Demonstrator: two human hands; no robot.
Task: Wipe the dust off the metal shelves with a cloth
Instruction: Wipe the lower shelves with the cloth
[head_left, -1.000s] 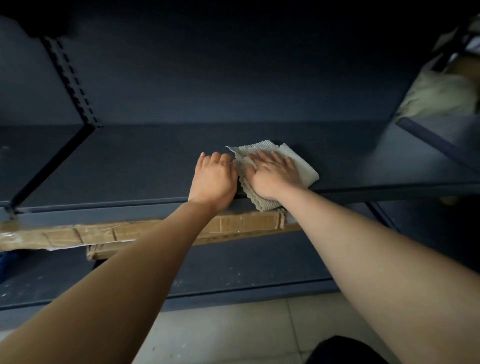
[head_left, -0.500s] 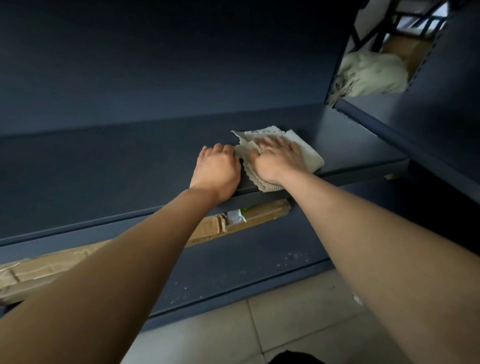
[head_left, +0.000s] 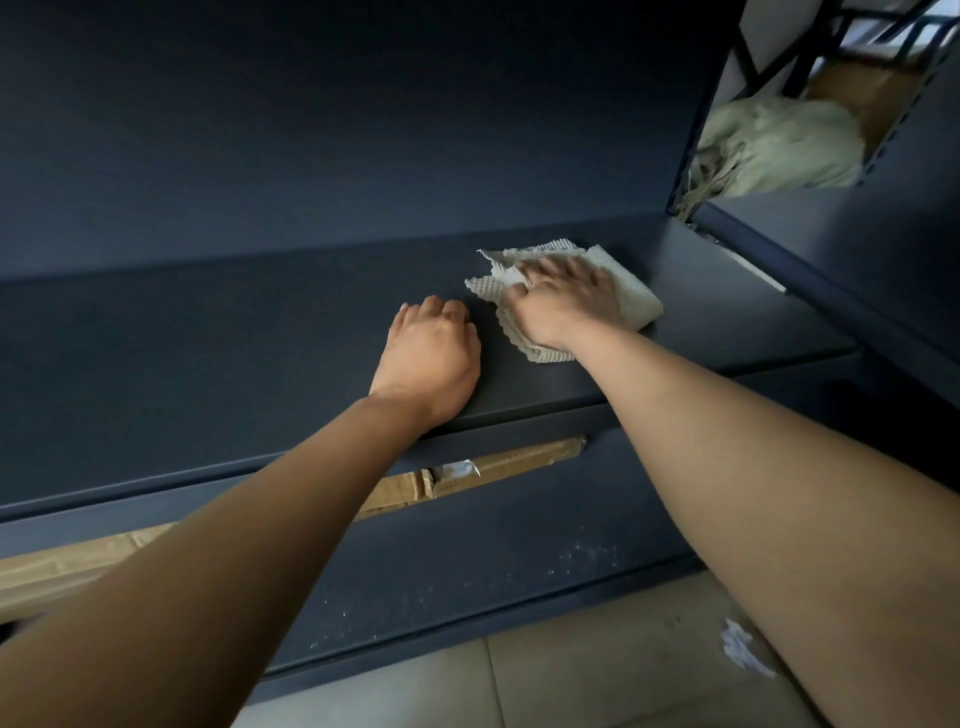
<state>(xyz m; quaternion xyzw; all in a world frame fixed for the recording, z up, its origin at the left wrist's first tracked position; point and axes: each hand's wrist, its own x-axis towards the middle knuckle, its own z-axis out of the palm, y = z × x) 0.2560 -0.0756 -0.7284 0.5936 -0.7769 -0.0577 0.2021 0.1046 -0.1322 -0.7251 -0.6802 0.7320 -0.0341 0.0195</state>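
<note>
Right now my right hand (head_left: 566, 301) lies flat, fingers spread, pressing the pale ribbed cloth (head_left: 631, 299) onto the dark metal shelf (head_left: 234, 353). Just beside it, clear of the cloth, my left hand (head_left: 428, 358) rests near the shelf's front edge, fingers curled under, holding nothing. Below my wrists a cardboard box (head_left: 498, 465) shows. A pale bundle (head_left: 779, 145) sits well beyond my right hand.

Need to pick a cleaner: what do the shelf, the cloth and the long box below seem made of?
Shelf: likely painted sheet metal, matte dark blue-grey, with a folded front lip. Cloth: soft woven fabric, beige, with a waffle-ribbed texture and rumpled edges. Long box: probably cardboard, plain brown, with tape and a torn spot.
</note>
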